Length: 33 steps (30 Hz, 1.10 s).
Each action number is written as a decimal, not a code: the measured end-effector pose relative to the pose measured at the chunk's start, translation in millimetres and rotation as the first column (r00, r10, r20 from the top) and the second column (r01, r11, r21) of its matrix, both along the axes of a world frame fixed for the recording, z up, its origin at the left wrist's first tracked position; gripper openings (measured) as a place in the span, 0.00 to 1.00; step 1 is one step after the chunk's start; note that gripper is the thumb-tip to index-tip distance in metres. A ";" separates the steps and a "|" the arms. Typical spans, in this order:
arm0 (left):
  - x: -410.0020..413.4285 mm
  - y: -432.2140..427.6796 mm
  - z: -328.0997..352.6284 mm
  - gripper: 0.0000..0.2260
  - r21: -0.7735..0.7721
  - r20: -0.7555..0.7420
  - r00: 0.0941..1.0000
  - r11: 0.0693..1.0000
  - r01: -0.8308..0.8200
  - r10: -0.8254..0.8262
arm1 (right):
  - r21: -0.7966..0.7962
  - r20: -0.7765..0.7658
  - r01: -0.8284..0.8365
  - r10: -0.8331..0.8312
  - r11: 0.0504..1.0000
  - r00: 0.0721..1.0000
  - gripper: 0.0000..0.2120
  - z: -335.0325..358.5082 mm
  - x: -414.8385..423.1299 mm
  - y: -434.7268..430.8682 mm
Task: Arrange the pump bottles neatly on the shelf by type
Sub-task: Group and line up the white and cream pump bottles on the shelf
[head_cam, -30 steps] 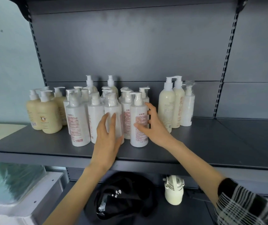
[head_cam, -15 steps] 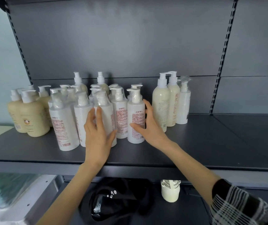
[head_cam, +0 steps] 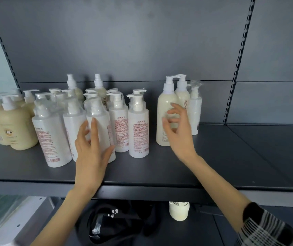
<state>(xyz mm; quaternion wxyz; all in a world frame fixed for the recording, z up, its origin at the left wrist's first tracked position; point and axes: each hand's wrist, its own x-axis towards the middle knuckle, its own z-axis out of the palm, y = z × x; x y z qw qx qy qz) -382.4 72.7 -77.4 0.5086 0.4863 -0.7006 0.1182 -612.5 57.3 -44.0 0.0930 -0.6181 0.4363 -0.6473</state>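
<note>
**Pump bottles grouped on a dark metal shelf, both hands working among them**

The shelf (head_cam: 231,157) carries squat cream bottles (head_cam: 18,128) at its left end, wrapped white bottles (head_cam: 138,128) crowded mid-shelf, and tall cream bottles (head_cam: 161,102) just right of those. The left hand (head_cam: 92,153) lies flat-fingered against a front white bottle (head_cam: 103,118). The right hand (head_cam: 179,132) hovers unclenched before a tall one, contact unclear. The bottles look full, so probably heavy and stiff, and the film wrap is likely slick: grip the body, not the pump.

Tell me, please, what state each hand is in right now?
Left hand: open, straight fingers resting on a white bottle.
Right hand: open, holding nothing, before the tall cream bottle.
</note>
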 end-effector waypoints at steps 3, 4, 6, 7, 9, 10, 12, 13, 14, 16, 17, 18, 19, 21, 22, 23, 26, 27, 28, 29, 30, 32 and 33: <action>-0.6 0.2 -0.1 0.41 -0.009 0.006 1.000 1.000 0.002 -0.002 | -0.041 0.085 0.077 -0.074 0.996 0.994 0.17 3.8 -17.1 -8.6; -0.7 0.0 -0.3 0.40 -0.009 0.006 1.000 1.000 0.002 -0.002 | -0.038 0.115 0.110 -0.105 0.993 0.988 0.18 5.0 -23.1 -12.4; -0.9 -0.2 -0.5 0.40 -0.004 0.001 1.000 1.000 0.003 -0.003 | -0.029 0.180 0.179 -0.171 0.983 0.969 0.19 7.1 -36.1 -22.2; -1.1 -0.6 -0.6 0.40 -0.003 0.001 1.000 1.000 0.003 -0.003 | -0.016 0.211 0.207 -0.199 0.978 0.957 0.19 8.1 -42.8 -28.2; -1.6 -1.2 -0.7 0.41 -0.003 0.005 1.000 1.000 -0.002 0.002 | 0.058 0.228 0.257 -0.263 0.965 0.937 0.23 9.3 -56.4 -41.1; -1.8 -1.3 -0.7 0.41 -0.002 0.006 1.000 1.000 -0.005 0.005 | 0.116 0.213 0.279 -0.298 0.953 0.930 0.26 9.4 -62.8 -47.2; -1.3 -0.6 -0.3 0.41 0.000 0.008 1.000 1.000 -0.006 0.006 | 0.224 0.175 0.280 -0.321 0.934 0.931 0.31 8.2 -73.8 -57.7; -1.4 -0.2 -0.1 0.41 0.001 0.008 1.000 1.000 -0.005 0.005 | 0.267 0.169 0.252 -0.303 0.930 0.938 0.33 6.4 -78.9 -62.9; -1.6 0.2 0.2 0.40 0.003 0.008 1.000 1.000 -0.003 0.003 | 0.306 0.171 0.215 -0.275 0.928 0.946 0.34 5.3 -83.1 -66.9; -2.2 1.0 0.4 0.40 0.003 0.011 1.000 1.000 0.003 -0.003 | 0.359 0.198 0.121 -0.202 0.926 0.959 0.36 4.1 -89.7 -72.1; -2.4 1.3 0.4 0.40 0.002 0.010 1.000 1.000 0.005 -0.005 | 0.372 0.215 0.073 -0.162 0.925 0.963 0.36 4.3 -91.9 -73.3; -2.4 1.4 0.5 0.40 0.002 0.009 1.000 1.000 0.006 -0.006 | 0.379 0.223 0.038 -0.131 0.925 0.966 0.35 4.7 -93.7 -73.5; -2.4 1.4 0.5 0.40 0.003 0.009 1.000 1.000 0.006 -0.006 | 0.378 0.220 0.021 -0.111 0.926 0.969 0.33 5.2 -95.2 -73.0; -2.1 1.4 0.2 0.40 0.010 0.010 1.000 1.000 0.007 -0.007 | 0.376 0.186 0.034 -0.111 0.926 0.976 0.31 4.7 -98.4 -71.3; -2.0 1.4 -0.1 0.40 0.013 0.010 1.000 1.000 0.008 -0.008 | 0.372 0.164 0.051 -0.120 0.927 0.979 0.30 3.7 -100.1 -70.5; -2.0 1.4 -0.3 0.40 0.016 0.009 1.000 1.000 0.007 -0.007 | 0.365 0.137 0.072 -0.130 0.928 0.982 0.30 1.8 -102.3 -70.4; -2.7 1.9 -0.2 0.40 0.031 0.010 1.000 0.999 -0.010 0.010 | 0.360 0.074 0.132 -0.169 0.924 0.983 0.30 -1.1 -106.6 -66.3; -3.0 2.3 0.1 0.40 0.032 0.011 1.000 0.999 -0.014 0.013 | 0.357 0.063 0.143 -0.176 0.923 0.982 0.30 -1.6 -107.7 -65.0; -3.3 2.7 0.5 0.40 0.033 0.010 1.000 0.999 -0.015 0.014 | 0.356 0.049 0.152 -0.181 0.922 0.982 0.30 -1.7 -108.6 -62.9; -3.5 3.2 0.8 0.40 0.033 0.009 1.000 0.999 -0.015 0.015 | 0.352 0.028 0.162 -0.183 0.922 0.983 0.29 -1.7 -109.5 -61.0; -3.9 3.5 1.0 0.40 0.033 0.011 1.000 0.999 -0.015 0.015 | 0.355 0.006 0.172 -0.186 0.919 0.983 0.29 -1.0 -110.3 -57.9; -4.4 4.0 0.4 0.40 0.037 0.011 1.000 0.999 -0.015 0.015 | 0.366 -0.032 0.177 -0.178 0.914 0.984 0.29 0.4 -111.6 -50.0; -4.5 4.0 0.0 0.40 0.042 0.007 1.000 0.999 -0.015 0.015 | 0.371 -0.046 0.173 -0.168 0.912 0.985 0.28 0.3 -111.9 -44.8</action>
